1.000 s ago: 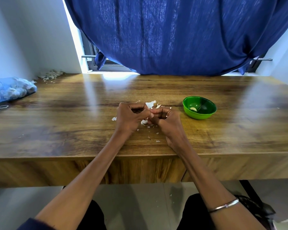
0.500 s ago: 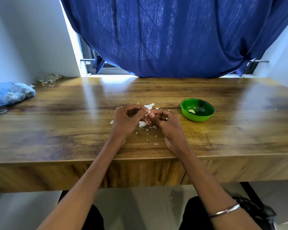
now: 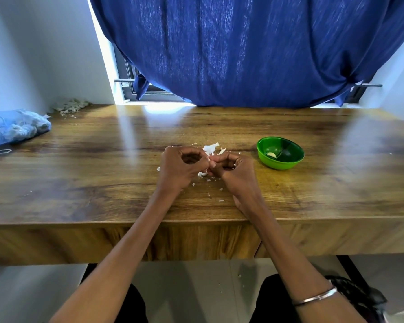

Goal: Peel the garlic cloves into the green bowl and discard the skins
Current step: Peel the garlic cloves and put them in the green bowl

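Left hand (image 3: 181, 167) is positioned over the middle of the desk (image 3: 79, 173), fingers curled, with thumb and forefinger meeting the fingertips of the right hand (image 3: 233, 170). Right hand is likewise curled, knuckles up, its wrist resting near the desk's front edge. Both hands pinch a small white item, the garlic clove (image 3: 211, 159), at the point where they meet; most of it is hidden by the fingers, so how much skin remains cannot be determined. Loose white garlic skins (image 3: 210, 148) lie on the desk just beyond the hands, with smaller flakes scattered beneath and in front of them. Green bowl (image 3: 280, 153) stands upright on the desk to the right of the right hand, near but apart from it, and contains one pale peeled clove (image 3: 271, 155). A blue mesh bag (image 3: 14, 128) lies at the far left of the desk, with a heap of dry husks (image 3: 71, 106) behind it in the corner. A metal bangle (image 3: 315, 298) encircles the right forearm. Blue curtain (image 3: 243, 47) hangs behind the desk.
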